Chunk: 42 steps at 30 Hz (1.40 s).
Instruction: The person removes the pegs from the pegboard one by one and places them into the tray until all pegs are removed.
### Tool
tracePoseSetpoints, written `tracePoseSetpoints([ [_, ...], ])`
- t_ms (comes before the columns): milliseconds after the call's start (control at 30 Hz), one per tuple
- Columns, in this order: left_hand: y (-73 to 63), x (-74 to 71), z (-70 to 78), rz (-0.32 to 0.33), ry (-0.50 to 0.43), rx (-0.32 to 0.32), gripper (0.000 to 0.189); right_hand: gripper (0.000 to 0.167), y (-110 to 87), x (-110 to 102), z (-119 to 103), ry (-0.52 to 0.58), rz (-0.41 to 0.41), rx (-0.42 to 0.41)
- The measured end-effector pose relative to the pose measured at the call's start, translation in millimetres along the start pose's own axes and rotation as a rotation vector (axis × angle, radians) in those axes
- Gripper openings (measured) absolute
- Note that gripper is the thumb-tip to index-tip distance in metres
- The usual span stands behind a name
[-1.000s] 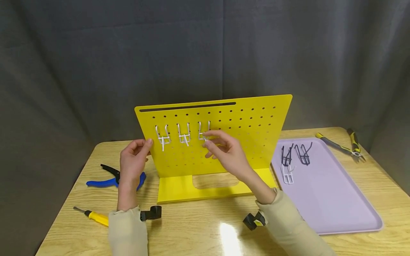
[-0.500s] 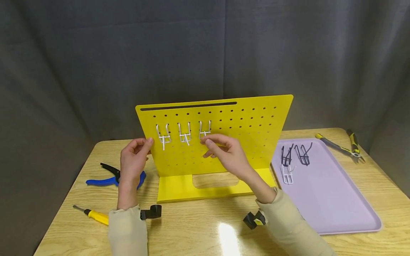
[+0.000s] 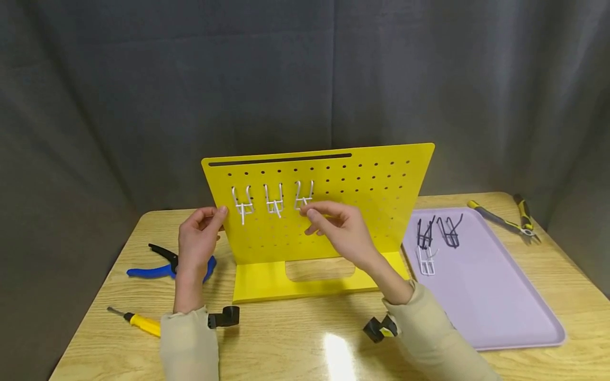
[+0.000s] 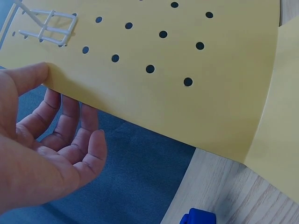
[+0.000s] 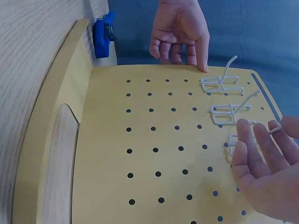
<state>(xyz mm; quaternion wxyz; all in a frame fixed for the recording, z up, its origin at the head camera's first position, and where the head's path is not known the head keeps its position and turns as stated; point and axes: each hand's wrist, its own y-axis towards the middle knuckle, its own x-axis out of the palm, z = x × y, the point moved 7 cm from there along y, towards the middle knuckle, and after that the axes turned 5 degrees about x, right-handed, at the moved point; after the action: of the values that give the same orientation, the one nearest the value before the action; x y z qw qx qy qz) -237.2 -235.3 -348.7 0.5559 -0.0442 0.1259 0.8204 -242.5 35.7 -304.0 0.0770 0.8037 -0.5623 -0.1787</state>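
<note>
A yellow pegboard (image 3: 362,201) stands upright on its base, with two white wire hooks (image 3: 243,206) (image 3: 274,203) hanging in its left part. To their right is a third white hook (image 3: 304,194), its top ends at the board's holes. My right hand (image 3: 345,230) pinches this hook's prong between thumb and index finger; the other fingers are loosely bent near the board, as the right wrist view shows. My left hand (image 3: 197,238) grips the board's left edge, thumb (image 4: 35,77) on the front face and fingers (image 4: 70,116) behind it.
A lilac tray (image 3: 495,307) on the right bears two black hooks (image 3: 448,233) and a white hook (image 3: 426,262). Two yellow-and-black pliers (image 3: 500,218) lie beyond it. Blue-handled pliers (image 3: 152,272) and a yellow screwdriver (image 3: 143,323) lie on the left.
My right hand's fingertips have dropped slightly along the third hook since one second ago. The left hand keeps its place on the board's edge.
</note>
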Motion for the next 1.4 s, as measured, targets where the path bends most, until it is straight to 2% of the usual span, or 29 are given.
tracePoseSetpoints([
  [333,0.5,2.1,0.3,0.001,-0.017,0.008,0.044,0.02,-2.6,-4,3,0.002,-0.003,-0.003],
  [733,0.2,0.7,-1.7,0.009,-0.009,0.002,0.044,0.018,-13.8,-11,-7,0.028,-0.003,-0.024],
  [1000,0.7,0.0,-2.1,0.007,0.002,0.012,0.044,0.018,-22.3,-28,-9,0.011,0.027,-0.042],
  [1200,0.2,-0.6,-2.0,0.01,0.005,0.006,0.044,0.017,-30.4,-43,2,-0.006,0.055,-0.038],
  [1400,-0.2,-0.5,-1.2,0.012,0.002,0.005,0.044,0.017,-41.9,-60,16,-0.057,0.099,-0.001],
])
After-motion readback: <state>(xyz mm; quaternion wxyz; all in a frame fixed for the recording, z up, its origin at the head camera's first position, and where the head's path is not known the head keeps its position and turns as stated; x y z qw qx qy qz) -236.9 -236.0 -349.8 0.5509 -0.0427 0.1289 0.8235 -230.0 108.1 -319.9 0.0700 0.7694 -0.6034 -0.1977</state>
